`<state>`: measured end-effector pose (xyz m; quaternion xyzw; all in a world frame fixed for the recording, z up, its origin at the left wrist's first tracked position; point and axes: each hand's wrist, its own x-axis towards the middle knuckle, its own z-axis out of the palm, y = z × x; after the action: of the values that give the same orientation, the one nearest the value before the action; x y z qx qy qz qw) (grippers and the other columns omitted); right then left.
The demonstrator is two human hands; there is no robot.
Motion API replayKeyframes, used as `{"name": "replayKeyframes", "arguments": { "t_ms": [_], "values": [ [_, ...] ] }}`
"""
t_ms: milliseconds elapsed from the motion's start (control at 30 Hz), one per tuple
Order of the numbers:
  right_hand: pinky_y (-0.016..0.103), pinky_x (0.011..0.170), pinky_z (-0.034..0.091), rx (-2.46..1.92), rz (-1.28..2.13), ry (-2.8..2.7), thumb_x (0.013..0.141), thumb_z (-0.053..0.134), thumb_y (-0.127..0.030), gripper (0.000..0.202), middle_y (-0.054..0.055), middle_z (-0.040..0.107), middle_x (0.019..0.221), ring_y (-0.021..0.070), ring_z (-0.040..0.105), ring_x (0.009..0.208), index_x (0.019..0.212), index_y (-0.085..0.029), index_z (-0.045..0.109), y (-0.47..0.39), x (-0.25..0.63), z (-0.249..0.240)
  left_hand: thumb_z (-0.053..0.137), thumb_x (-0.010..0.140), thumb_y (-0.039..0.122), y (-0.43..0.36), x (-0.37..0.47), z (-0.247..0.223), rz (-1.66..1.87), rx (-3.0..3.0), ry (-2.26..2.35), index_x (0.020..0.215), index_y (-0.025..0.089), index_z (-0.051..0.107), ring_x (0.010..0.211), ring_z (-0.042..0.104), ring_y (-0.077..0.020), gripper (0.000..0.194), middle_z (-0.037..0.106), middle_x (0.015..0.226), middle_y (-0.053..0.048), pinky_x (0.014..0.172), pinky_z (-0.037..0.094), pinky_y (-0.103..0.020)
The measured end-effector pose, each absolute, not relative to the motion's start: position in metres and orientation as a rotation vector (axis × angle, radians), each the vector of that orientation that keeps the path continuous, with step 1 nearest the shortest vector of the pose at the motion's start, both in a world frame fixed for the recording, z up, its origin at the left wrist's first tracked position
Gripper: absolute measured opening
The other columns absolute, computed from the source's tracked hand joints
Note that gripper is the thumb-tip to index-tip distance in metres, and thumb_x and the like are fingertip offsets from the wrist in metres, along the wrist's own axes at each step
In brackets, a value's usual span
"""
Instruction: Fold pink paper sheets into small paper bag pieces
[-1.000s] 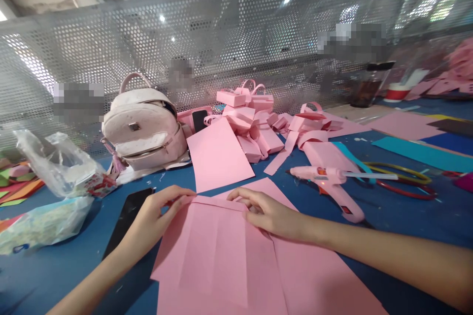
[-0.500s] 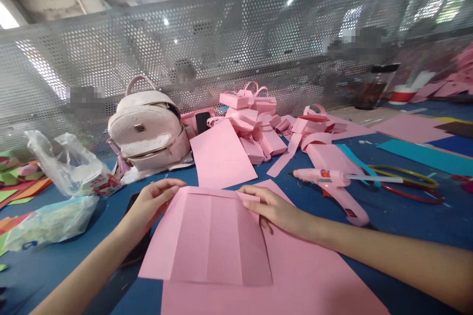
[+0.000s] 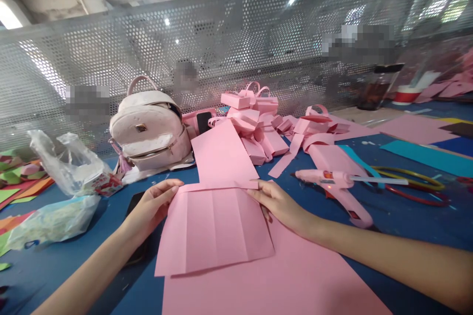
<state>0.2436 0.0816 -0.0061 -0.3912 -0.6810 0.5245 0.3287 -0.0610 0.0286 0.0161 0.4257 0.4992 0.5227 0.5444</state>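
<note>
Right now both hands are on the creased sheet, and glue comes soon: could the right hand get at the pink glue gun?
Probably yes. The glue gun lies uncovered on the blue table, just right of the right hand, with bare table between them. That hand would first have to let go of the creased pink sheet.

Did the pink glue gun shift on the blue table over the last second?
No. The pink glue gun lies in the same spot beside the red and yellow hoops; only the camera view shifted slightly.

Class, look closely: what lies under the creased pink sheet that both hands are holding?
Under the creased pink sheet lies a larger pink sheet on the blue table; whatever sits beneath their overlap is covered.
</note>
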Motion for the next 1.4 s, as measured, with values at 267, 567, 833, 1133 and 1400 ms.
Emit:
{"name": "replayKeyframes", "arguments": {
  "t_ms": [267, 567, 833, 1133, 1400],
  "values": [
    [0.022, 0.04, 0.038, -1.052, 1.323, -1.76, 0.091, 0.052, -0.042, 0.04, -0.002, 0.052, 0.069, 0.0097, 0.044, 0.047, 0.12, -0.02, 0.07, 0.083, 0.245, -0.009, 0.09, 0.067, 0.031, 0.027, -0.053, 0.023, 1.245, 1.282, 1.301, 0.108, 0.023, 0.072, 0.078, 0.064, -0.0138, 0.046, 0.071, 0.089, 0.001, 0.071, 0.05, -0.02],
    [0.026, 0.05, 0.044, -1.014, 1.239, -1.801, 0.091, 0.054, -0.046, 0.036, -0.001, 0.056, 0.073, 0.0148, 0.052, 0.057, 0.112, -0.02, 0.067, 0.082, 0.245, -0.008, 0.083, 0.07, 0.037, 0.027, -0.056, 0.02, 1.3, 1.452, 1.505, 0.092, 0.021, 0.079, 0.089, 0.066, -0.0215, 0.027, 0.076, 0.096, -0.004, 0.075, 0.05, -0.024],
    [0.031, 0.083, 0.048, -0.893, 1.098, -1.887, 0.091, 0.059, -0.037, 0.026, 0.003, 0.065, 0.115, 0.0199, 0.061, 0.093, 0.114, -0.026, 0.064, 0.082, 0.245, -0.003, 0.076, 0.078, 0.046, 0.025, -0.055, 0.017, 1.254, 1.473, 1.551, 0.086, 0.021, 0.08, 0.084, 0.067, -0.0219, 0.026, 0.077, 0.09, -0.005, 0.073, 0.049, -0.025],
    [0.034, 0.094, 0.048, -0.855, 1.106, -1.858, 0.089, 0.062, -0.037, 0.027, 0.006, 0.067, 0.12, 0.0239, 0.062, 0.111, 0.113, -0.024, 0.065, 0.085, 0.245, -0.005, 0.077, 0.077, 0.051, 0.02, -0.046, 0.018, 1.238, 1.316, 1.494, 0.074, 0.017, 0.071, 0.069, 0.059, -0.0153, 0.035, 0.07, 0.075, -0.003, 0.06, 0.042, -0.02],
    [0.033, 0.087, 0.049, -0.891, 1.175, -1.83, 0.088, 0.063, -0.044, 0.025, 0.006, 0.072, 0.103, 0.0237, 0.065, 0.099, 0.098, -0.022, 0.071, 0.083, 0.245, -0.001, 0.081, 0.071, 0.056, 0.015, -0.04, 0.018, 1.242, 1.094, 1.394, 0.069, 0.018, 0.053, 0.048, 0.044, -0.0068, 0.048, 0.052, 0.057, 0.006, 0.047, 0.033, -0.016]
  ]
}}
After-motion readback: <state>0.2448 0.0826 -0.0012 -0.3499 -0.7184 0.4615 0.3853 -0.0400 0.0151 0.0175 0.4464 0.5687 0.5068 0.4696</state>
